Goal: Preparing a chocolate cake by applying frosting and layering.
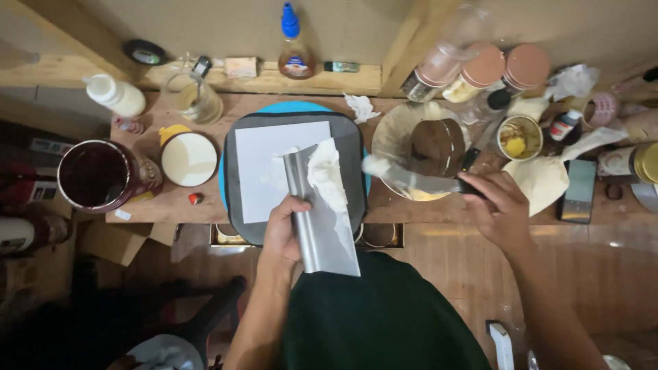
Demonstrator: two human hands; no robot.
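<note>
- Left hand [284, 229] grips a metal scraper [322, 216] smeared with white cream [327, 179].
- Right hand [497, 209] clasps a palette knife [418, 181], cream on its tip, near the bowl [401, 133].
- White paper [264, 168] on the gray board [353, 147] looks only partly spread; much cream remains on the scraper.
</note>
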